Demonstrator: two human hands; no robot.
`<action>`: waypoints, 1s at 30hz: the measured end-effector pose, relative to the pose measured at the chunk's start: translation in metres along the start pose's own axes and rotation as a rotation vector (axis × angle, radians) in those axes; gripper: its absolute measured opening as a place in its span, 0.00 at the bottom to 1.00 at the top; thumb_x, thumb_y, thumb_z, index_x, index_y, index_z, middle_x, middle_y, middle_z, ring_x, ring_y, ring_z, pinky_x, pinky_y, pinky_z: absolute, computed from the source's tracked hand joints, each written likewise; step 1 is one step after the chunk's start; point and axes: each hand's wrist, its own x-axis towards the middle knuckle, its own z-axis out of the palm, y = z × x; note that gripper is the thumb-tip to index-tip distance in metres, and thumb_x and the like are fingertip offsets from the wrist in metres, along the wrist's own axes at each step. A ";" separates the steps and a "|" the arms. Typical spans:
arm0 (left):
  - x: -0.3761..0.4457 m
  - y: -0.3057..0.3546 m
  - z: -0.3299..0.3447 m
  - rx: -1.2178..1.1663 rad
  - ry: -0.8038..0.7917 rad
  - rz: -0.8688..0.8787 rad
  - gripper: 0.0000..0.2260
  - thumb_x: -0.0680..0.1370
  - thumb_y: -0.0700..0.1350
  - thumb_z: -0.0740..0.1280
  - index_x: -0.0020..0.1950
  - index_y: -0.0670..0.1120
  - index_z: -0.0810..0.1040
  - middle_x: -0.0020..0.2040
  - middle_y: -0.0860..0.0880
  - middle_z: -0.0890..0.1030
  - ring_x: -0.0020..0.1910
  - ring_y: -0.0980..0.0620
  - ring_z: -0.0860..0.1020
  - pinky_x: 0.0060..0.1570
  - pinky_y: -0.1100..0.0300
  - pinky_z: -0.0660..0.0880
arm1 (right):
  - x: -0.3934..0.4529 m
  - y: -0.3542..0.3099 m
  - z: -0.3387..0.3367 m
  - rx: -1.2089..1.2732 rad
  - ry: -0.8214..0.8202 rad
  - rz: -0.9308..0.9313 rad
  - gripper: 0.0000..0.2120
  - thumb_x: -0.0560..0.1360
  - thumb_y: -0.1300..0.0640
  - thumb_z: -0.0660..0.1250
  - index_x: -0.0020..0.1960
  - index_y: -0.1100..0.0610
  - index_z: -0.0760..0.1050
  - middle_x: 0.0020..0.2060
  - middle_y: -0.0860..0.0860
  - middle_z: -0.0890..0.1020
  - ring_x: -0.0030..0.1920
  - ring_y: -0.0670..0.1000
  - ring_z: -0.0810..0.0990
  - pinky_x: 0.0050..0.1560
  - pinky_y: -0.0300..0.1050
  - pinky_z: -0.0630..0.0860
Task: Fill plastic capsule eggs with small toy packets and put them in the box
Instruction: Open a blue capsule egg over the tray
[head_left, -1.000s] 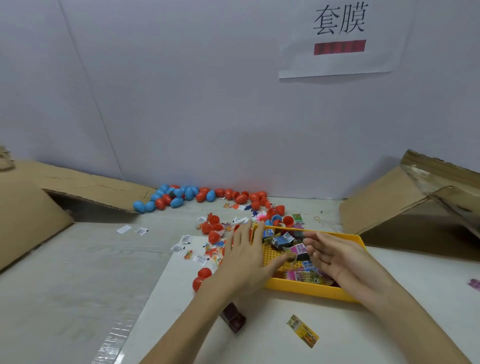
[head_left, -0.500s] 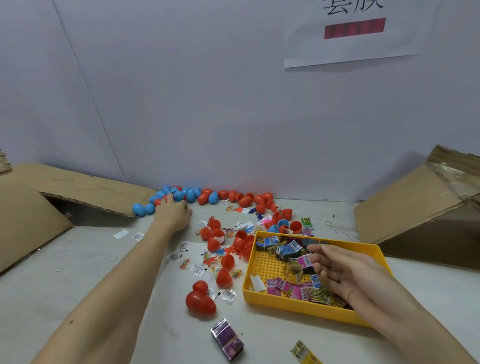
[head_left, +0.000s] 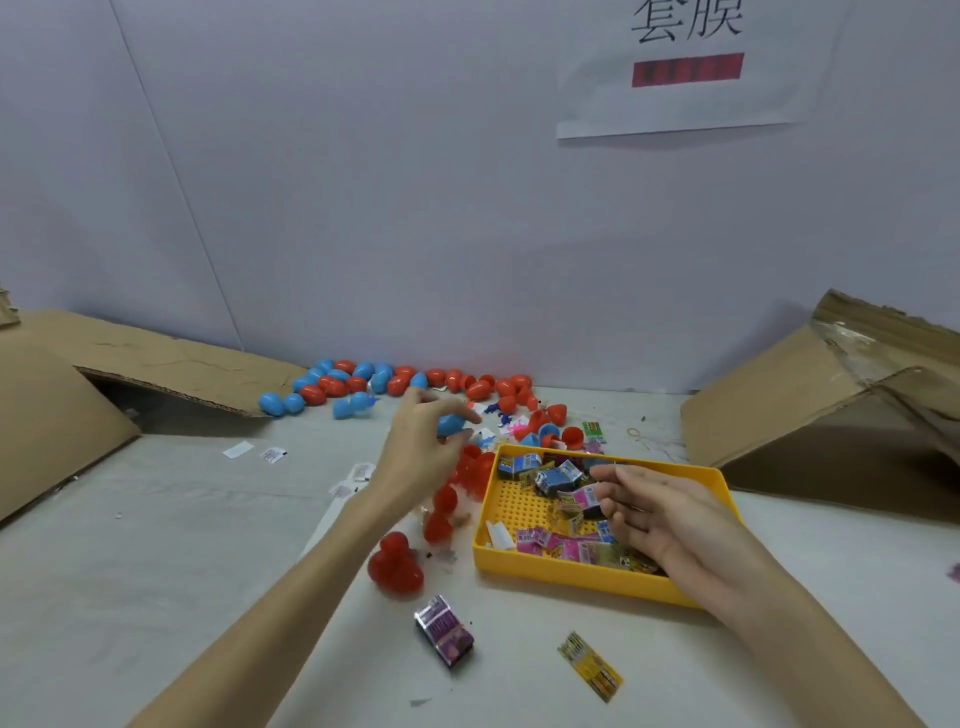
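My left hand (head_left: 421, 457) holds a blue capsule egg (head_left: 451, 423) in its fingertips, raised above the table left of the yellow tray (head_left: 571, 577). My right hand (head_left: 654, 512) hovers over the tray with fingers loosely spread; I cannot make out anything held in it. The tray holds several small toy packets (head_left: 550, 475) in blue, pink and dark wrappers. A row of blue and red eggs (head_left: 363, 384) lies along the back wall. Red egg halves (head_left: 395, 564) lie beside the tray's left side.
A cardboard box (head_left: 831, 405) lies on its side at the right, another cardboard box (head_left: 62, 395) at the left. A purple packet (head_left: 444, 630) and a yellow packet (head_left: 589, 665) lie near the front. Small white slips (head_left: 272, 454) and toy bits are scattered about. A paper sign (head_left: 685, 67) hangs on the wall.
My left hand reached from the tray to the egg row at the back, picked up a blue egg and came back toward the tray. My right hand stayed over the tray.
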 end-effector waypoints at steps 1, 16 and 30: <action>-0.015 0.017 0.004 -0.077 -0.014 0.019 0.08 0.79 0.42 0.73 0.55 0.52 0.85 0.54 0.50 0.73 0.53 0.56 0.72 0.52 0.66 0.72 | -0.001 0.000 0.001 -0.013 0.000 -0.011 0.12 0.83 0.61 0.65 0.55 0.65 0.85 0.45 0.59 0.86 0.42 0.50 0.86 0.40 0.40 0.83; -0.085 0.069 0.044 -0.419 -0.030 0.186 0.22 0.76 0.41 0.76 0.69 0.47 0.76 0.60 0.51 0.77 0.58 0.56 0.79 0.56 0.64 0.78 | -0.017 0.006 0.013 -0.413 -0.002 -0.252 0.09 0.77 0.58 0.74 0.56 0.59 0.84 0.48 0.54 0.88 0.50 0.52 0.88 0.49 0.43 0.85; -0.087 0.070 0.046 -0.491 -0.034 0.203 0.16 0.77 0.38 0.74 0.63 0.44 0.77 0.57 0.51 0.80 0.56 0.54 0.82 0.55 0.58 0.81 | -0.014 0.013 0.013 -0.446 0.028 -0.353 0.13 0.75 0.47 0.72 0.53 0.54 0.84 0.45 0.50 0.88 0.48 0.51 0.87 0.45 0.39 0.83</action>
